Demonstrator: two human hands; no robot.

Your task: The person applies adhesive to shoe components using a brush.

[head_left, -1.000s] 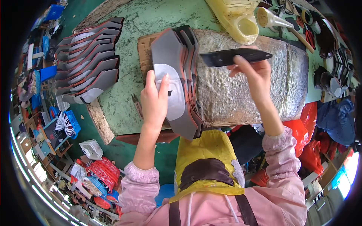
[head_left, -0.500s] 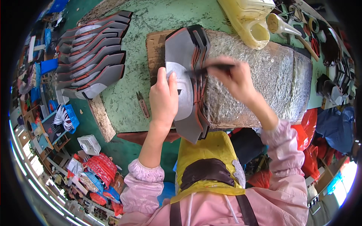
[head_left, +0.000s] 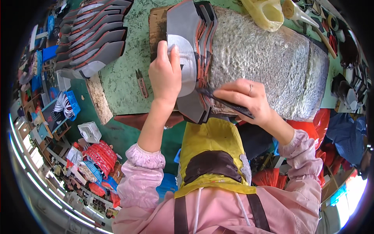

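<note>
A stack of overlapping grey shoe-upper pieces [head_left: 181, 19] with orange-red edges lies lengthwise before me, its layered edges facing right. My left hand [head_left: 165, 74] is closed on the stack's left side, thumb and fingertips on the pale grey rounded panel. In my right hand [head_left: 247, 97], a black-handled brush [head_left: 242, 110] is gripped, its handle slanting down to the right. The brush's dark tip meets the layered edges near the lower part of the stack; its bristles are blurred. Thread snips [head_left: 142, 84] lie left of my left hand.
More grey upper pieces [head_left: 93, 43] are fanned out at the left of the green table [head_left: 128, 95]. A rough, glue-coated board [head_left: 269, 58] extends right of the stack. A cut yellow plastic container [head_left: 269, 15] and a wooden-handled tool [head_left: 300, 15] sit at the far right.
My right hand has brought the brush toward me, from the stack's upper middle to its lower part. My left hand keeps its hold. The whole view has shifted, so the table appears higher.
</note>
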